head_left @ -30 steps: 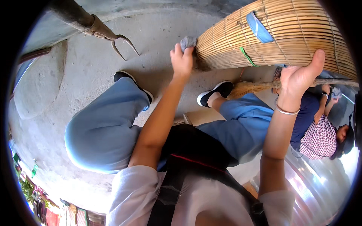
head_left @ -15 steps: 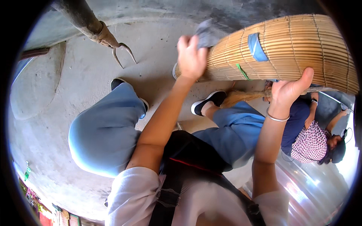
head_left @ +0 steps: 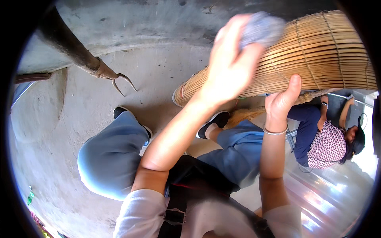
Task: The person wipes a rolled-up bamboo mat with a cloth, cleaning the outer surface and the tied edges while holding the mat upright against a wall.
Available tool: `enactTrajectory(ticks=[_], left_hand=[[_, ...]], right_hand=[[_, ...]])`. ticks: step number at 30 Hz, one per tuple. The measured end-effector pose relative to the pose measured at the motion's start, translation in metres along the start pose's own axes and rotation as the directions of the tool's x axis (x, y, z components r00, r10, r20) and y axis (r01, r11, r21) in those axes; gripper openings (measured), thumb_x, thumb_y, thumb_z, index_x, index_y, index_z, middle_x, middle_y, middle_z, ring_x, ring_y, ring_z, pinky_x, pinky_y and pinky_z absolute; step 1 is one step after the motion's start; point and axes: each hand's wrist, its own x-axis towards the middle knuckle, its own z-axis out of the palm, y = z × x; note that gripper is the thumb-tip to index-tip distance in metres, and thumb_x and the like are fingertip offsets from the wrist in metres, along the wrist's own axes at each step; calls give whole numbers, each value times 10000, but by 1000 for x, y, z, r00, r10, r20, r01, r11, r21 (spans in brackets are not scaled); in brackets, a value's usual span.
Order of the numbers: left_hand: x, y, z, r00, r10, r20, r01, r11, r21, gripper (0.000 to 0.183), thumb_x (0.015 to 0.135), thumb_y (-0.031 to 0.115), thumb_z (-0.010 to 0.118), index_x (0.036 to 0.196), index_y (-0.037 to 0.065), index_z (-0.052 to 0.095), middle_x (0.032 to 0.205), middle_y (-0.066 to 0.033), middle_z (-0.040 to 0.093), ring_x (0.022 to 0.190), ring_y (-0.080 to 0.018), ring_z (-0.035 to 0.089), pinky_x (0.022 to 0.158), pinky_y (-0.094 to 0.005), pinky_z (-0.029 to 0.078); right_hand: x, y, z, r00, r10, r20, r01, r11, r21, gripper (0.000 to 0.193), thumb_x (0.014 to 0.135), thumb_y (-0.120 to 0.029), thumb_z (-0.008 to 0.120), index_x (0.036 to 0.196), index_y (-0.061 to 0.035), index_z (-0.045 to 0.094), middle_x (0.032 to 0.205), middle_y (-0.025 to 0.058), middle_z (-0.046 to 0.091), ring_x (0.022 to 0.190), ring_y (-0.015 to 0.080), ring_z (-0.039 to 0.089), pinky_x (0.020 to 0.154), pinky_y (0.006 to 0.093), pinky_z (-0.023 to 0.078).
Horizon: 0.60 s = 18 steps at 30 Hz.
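A long roll of thin bamboo slats, a rolled bamboo mat [head_left: 313, 51] bound with cross strings, slants from the middle of the view up to the far right. My left hand [head_left: 232, 59], slightly blurred, is closed on a grey cloth [head_left: 262, 29]. The cloth lies against the mat's upper side. My right hand [head_left: 281, 99], with a silver bangle at the wrist, grips the mat's near lower edge. Its thumb points up across the slats, and its fingers are hidden beneath the roll.
A wooden-handled two-pronged fork [head_left: 107, 73] leans in at the upper left. A straw broom [head_left: 246, 116] lies beneath the mat, near my shoe [head_left: 214, 123]. At the right a person [head_left: 329, 142] in a patterned top sits near corrugated sheeting [head_left: 317, 194]. A grey wall [head_left: 151, 23] stands ahead.
My left hand has moved right and up along the mat with the cloth, now covering the blue patch seen before. The mat and my right hand have shifted left in view.
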Motion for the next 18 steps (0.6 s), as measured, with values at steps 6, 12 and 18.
enactTrajectory(ticks=[6,12,18], left_hand=[[36,34,23,857,476,196,-512,830,221,404,770,99,552,1167,30,566,1139,-184,577,1028,-351,526,907,-420,411],[-88,-81,-75,996,91,-19,-49,687,725,312,796,136,550,1063,-6,628,1025,-210,565,978,-391,522,882,-452,433],[-128,-114,-128,883,-383,-273,409,341,846,411,868,181,559,1254,46,518,1038,-224,585,949,-441,548,860,-466,461]], right_hand=[[-4,-6,6,997,-77,27,77,997,12,613,900,-348,614,1354,23,435,1336,114,519,1200,226,518,1047,367,401],[-6,-13,-2,994,-98,45,98,995,-7,611,884,-307,624,1361,14,417,1346,114,493,1234,228,472,1071,369,362],[-16,-18,-1,1000,-11,25,10,1000,29,644,868,-186,639,1409,-9,337,1347,114,469,1234,224,454,1073,374,351]])
